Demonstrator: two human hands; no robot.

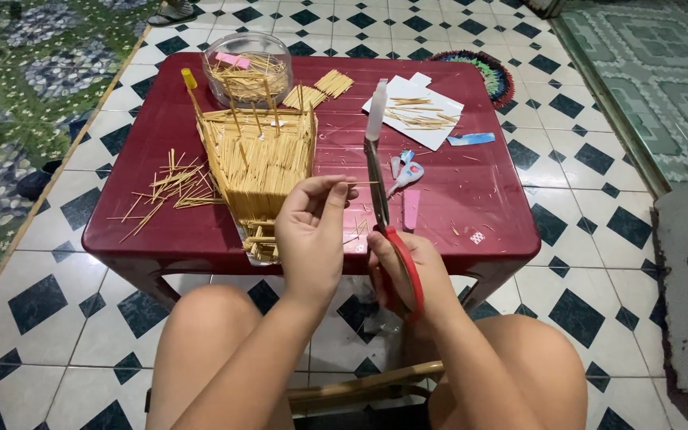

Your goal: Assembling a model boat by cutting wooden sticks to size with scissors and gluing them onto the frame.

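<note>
Two hands busy: left hand [310,231] pinching a thin wooden toothpick [357,184], right hand [408,271] gripping red-handled steel scissors [382,209], so fingertips look snip-prone if the stick slips.

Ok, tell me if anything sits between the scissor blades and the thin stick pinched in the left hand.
Nothing visible does. The left hand pinches the thin stick by one end, and its free end reaches straight to the blades of the red-handled scissors held in the right hand. The toothpick model stands off to the left, clear of them.
</note>
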